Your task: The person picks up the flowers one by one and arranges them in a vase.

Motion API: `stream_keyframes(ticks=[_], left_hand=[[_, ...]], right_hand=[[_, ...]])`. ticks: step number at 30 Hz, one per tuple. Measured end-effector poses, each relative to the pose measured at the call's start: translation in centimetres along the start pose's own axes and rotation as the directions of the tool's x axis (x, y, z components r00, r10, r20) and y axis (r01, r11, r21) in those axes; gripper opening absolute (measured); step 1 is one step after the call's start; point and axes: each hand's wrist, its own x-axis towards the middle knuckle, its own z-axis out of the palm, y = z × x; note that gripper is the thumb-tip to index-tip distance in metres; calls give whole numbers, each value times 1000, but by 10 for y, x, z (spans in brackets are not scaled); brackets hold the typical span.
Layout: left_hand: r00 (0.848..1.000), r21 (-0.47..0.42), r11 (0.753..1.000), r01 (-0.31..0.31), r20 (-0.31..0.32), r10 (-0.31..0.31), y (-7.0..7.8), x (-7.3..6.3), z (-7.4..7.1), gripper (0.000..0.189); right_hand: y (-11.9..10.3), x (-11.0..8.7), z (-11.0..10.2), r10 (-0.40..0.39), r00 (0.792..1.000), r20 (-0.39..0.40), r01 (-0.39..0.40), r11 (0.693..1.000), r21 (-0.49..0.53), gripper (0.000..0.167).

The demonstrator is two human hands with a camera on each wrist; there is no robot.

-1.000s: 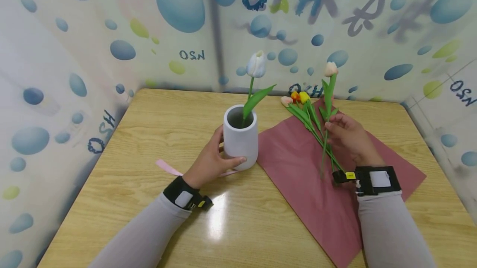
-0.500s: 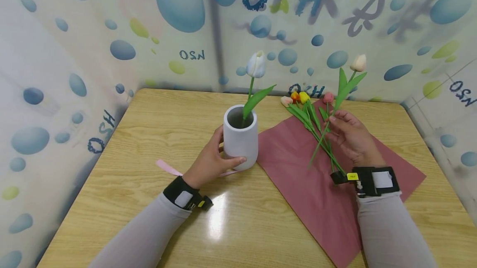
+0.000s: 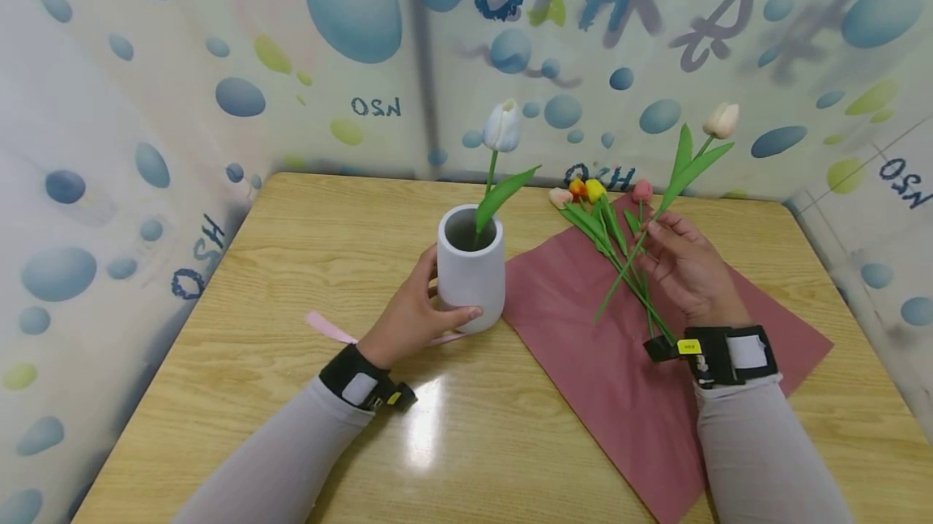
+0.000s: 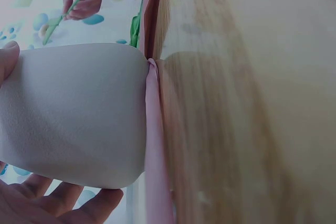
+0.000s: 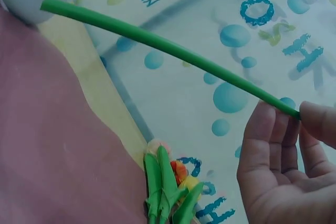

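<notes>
My left hand (image 3: 419,309) grips a white vase (image 3: 472,285), thumb across its front and fingers round its far side. In the left wrist view the vase (image 4: 79,114) fills the left half. A white-blue tulip (image 3: 501,127) with one green leaf stands in the vase. My right hand (image 3: 685,265) pinches the green stem of a cream tulip (image 3: 722,121) between thumb and fingers. That tulip leans, bloom up to the right and stem end down to the left. The right wrist view shows its bare stem (image 5: 173,51) running from the fingertips toward the vase.
Several tulips, among them a yellow one (image 3: 594,189) and a pink one (image 3: 642,191), lie on a dark pink wrapping sheet (image 3: 583,362) at the right of the wooden table (image 3: 291,265). A pink ribbon (image 3: 330,327) lies by the vase. A patterned wall covering (image 3: 291,62) stands behind.
My right hand has tilted the cream tulip: its bloom has swung to the right and its stem end to the left. The left hand and vase have stayed in place.
</notes>
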Motion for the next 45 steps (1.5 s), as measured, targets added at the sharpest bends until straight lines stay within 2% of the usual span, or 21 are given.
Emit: stream_keyframes(ticks=[5, 10, 15, 19, 22, 26, 31, 35, 39, 45], left_hand=[[1000, 3, 1000, 5, -1, -5, 0, 0, -1, 101], [1000, 11, 1000, 6, -3, -6, 1, -1, -1, 102], [1000, 12, 1000, 4, -4, -4, 1, -1, -2, 102], [1000, 11, 1000, -2, -8, 2, 0, -1, -2, 102], [1000, 12, 1000, -7, -8, 7, 0, -1, -2, 102], [1000, 12, 1000, -15, -11, 15, 1, 0, -1, 102], [1000, 7, 1000, -17, -7, 17, 2, 0, -2, 103], [1000, 10, 1000, -20, -3, 20, 0, 1, -2, 103], [1000, 18, 1000, -24, -1, 24, 0, 1, -2, 103], [1000, 15, 1000, -28, -3, 28, 0, 0, -2, 103]], right_hand=[[1, 0, 13, -4, 1000, -3, 4, 999, 52, 20], [5, 1, 32, -27, 999, 40, 20, 987, 161, 21], [8, 4, 56, -40, 995, 88, 8, 943, 333, 25], [9, 6, 83, -63, 997, 34, 42, 897, 440, 14], [8, 8, 105, -96, 995, -1, 85, 875, 476, 9], [9, 11, 130, -171, 985, -22, 163, 881, 444, 12], [15, 16, 151, -271, 961, -55, 275, 921, 277, 11], [24, 18, 161, -337, 939, -69, 343, 929, 138, 9], [32, 17, 167, -366, 929, -53, 369, 927, 62, 7], [42, 15, 174, -372, 928, 21, 373, 927, -29, 9]])
